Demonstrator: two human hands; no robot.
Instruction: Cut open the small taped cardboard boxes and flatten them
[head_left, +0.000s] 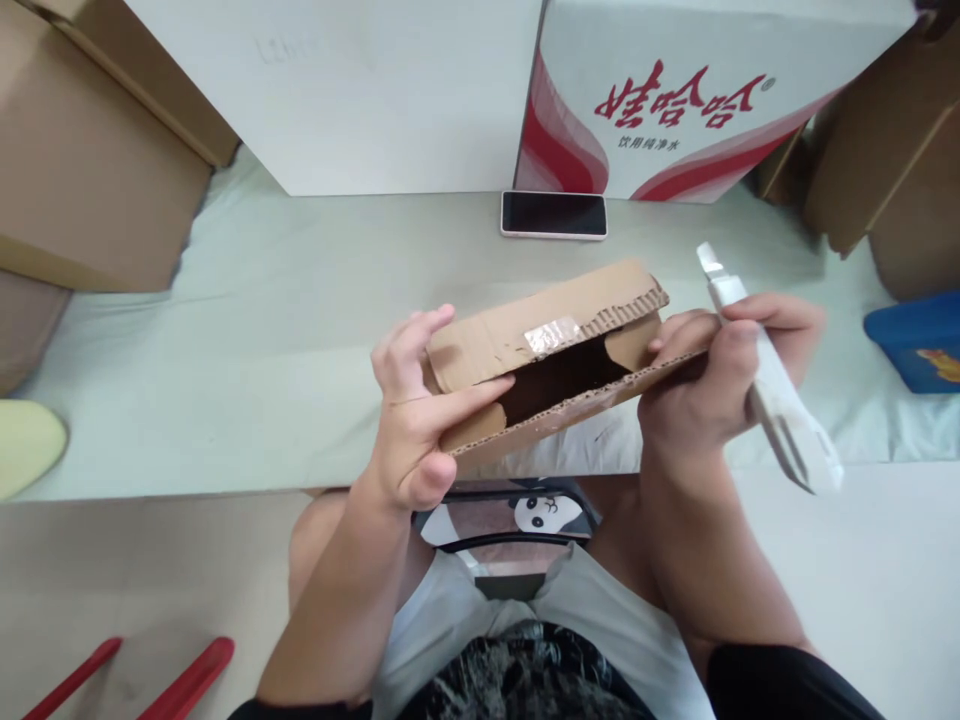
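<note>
A small brown cardboard box is held tilted above the near edge of the covered table, its torn slit facing me and its inside dark. A strip of clear tape clings to the upper flap. My left hand grips the box's left end, one finger reaching into the opening. My right hand holds a white utility knife between thumb and fingers, its short blade out and pointing up and away. Fingers of that same hand also grip the box's right end.
A black-screened phone lies against a white carton with red lettering. Large brown cartons stand at the left and right. A blue container is at the right edge, a pale yellow object at the left.
</note>
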